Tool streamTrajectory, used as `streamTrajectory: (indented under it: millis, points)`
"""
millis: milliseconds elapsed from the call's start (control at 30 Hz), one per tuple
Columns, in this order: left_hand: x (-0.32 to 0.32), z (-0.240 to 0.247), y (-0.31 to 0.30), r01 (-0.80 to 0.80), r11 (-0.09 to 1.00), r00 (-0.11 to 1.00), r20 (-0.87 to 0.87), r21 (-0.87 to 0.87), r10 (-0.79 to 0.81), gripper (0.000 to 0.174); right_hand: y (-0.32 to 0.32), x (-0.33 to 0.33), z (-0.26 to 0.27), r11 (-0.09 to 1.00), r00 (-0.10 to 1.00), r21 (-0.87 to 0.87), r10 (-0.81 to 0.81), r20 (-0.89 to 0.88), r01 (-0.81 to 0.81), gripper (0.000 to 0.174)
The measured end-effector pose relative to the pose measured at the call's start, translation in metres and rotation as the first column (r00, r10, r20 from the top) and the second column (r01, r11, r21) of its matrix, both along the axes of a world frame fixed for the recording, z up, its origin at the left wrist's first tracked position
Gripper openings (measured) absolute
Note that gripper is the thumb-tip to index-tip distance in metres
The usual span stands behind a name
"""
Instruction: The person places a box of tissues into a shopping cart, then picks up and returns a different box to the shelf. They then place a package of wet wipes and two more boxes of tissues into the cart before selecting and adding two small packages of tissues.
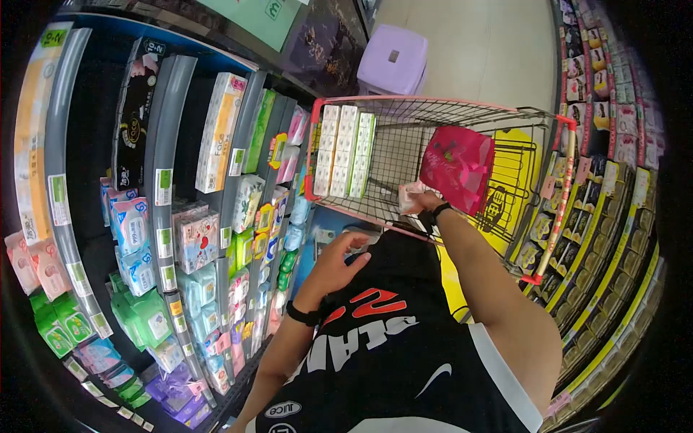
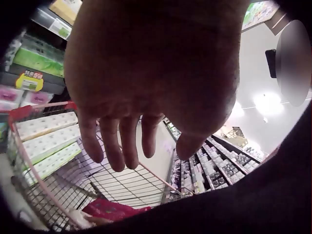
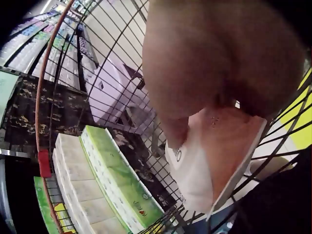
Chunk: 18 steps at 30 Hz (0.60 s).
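Note:
My right hand [image 1: 429,202] reaches inside the wire shopping cart [image 1: 447,99] and grips a pink-and-white soft pack [image 3: 214,156], probably tissues or wipes. The pack is low in the basket by its near side, its upper end covered by the fingers in the right wrist view. Left of it stand long multipacks of boxed tissues [image 1: 346,151], white with orange and green edges. A magenta bag [image 1: 455,162] lies just to the right. My left hand [image 1: 339,261] hangs in front of my body outside the cart, fingers loosely bent, holding nothing.
Shelves of tissue and wipe packs [image 1: 198,238] run along the left, close to my left arm. A lilac plastic stool [image 1: 393,58] stands beyond the cart. A yellow panel [image 1: 505,180] is at the cart's handle end, and racks of packaged goods [image 1: 599,238] line the right.

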State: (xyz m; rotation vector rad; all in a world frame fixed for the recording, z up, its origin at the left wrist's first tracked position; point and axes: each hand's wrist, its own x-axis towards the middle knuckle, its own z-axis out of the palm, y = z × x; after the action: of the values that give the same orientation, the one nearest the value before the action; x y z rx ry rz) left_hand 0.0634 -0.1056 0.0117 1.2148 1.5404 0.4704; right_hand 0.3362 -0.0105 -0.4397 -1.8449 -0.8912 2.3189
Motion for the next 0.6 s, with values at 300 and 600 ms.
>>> streamTrajectory:
  millis: [300, 600]
  points:
    - [-0.009, -0.007, -0.023, -0.146, 0.984, 0.989, -0.053, -0.106, 0.14, 0.034, 0.035, -0.108, -0.002, 0.987, 0.979, 0.162, -0.012, 0.205, -0.022, 0.042]
    - [-0.014, -0.003, -0.052, -0.243, 0.963, 0.966, -0.118, -0.114, 0.23, 0.034, 0.036, -0.138, -0.04, 0.985, 0.976, 0.134, 0.08, 0.2, -0.108, 0.072]
